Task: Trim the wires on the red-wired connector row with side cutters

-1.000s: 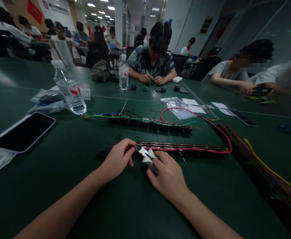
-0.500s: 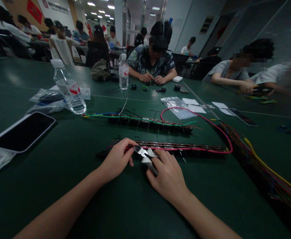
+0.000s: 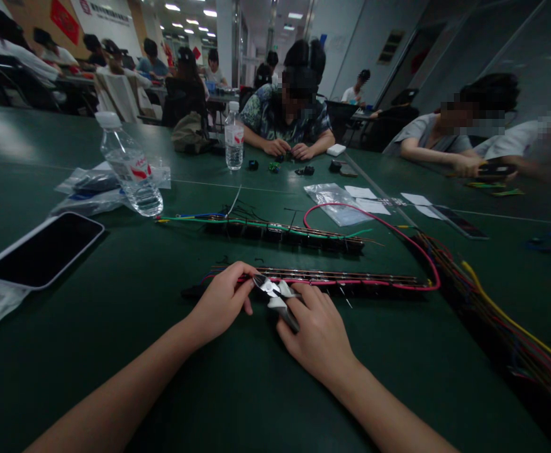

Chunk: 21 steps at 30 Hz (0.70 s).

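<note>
My right hand (image 3: 320, 324) is wrapped around the handles of a pair of diagonal cutters (image 3: 272, 289), whose jaws point left. My left hand (image 3: 223, 302) is closed in a pinch right by the jaw tips; whatever lies between its fingertips is hidden. Both hands are at the near side of a long dark strip of black blocks with copper wires (image 3: 365, 277) along its top. A red cable (image 3: 433, 261) runs along that strip, then loops up and back from its right end. Thin pale tails (image 3: 346, 297) stick out along the front edge.
Behind lies a similar strip with a green wire (image 3: 285, 228). A wire-covered assembly (image 3: 506, 327) extends along the right. A phone (image 3: 49, 248) and a leaning water bottle (image 3: 134, 170) stand left. Beyond are a plastic bag (image 3: 336, 204) and a co-worker's hands (image 3: 289, 149).
</note>
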### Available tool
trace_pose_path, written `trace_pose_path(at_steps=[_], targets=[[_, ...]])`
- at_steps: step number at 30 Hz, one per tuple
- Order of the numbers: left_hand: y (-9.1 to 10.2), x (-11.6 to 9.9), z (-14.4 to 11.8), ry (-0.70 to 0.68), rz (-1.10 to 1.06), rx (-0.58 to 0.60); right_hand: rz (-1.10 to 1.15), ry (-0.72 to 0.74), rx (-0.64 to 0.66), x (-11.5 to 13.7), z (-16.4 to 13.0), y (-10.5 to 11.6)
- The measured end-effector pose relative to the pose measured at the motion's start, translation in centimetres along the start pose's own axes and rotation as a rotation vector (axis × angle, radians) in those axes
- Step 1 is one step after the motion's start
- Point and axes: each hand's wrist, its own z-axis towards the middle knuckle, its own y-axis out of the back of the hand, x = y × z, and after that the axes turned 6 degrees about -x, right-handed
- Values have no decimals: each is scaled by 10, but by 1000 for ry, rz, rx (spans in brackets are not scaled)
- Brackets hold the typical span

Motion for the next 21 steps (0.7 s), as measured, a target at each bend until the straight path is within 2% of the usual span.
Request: trace_pose_path(at_steps=[21], targets=[[0, 2, 0, -2, 10, -3, 15, -10, 10, -1, 1, 1]])
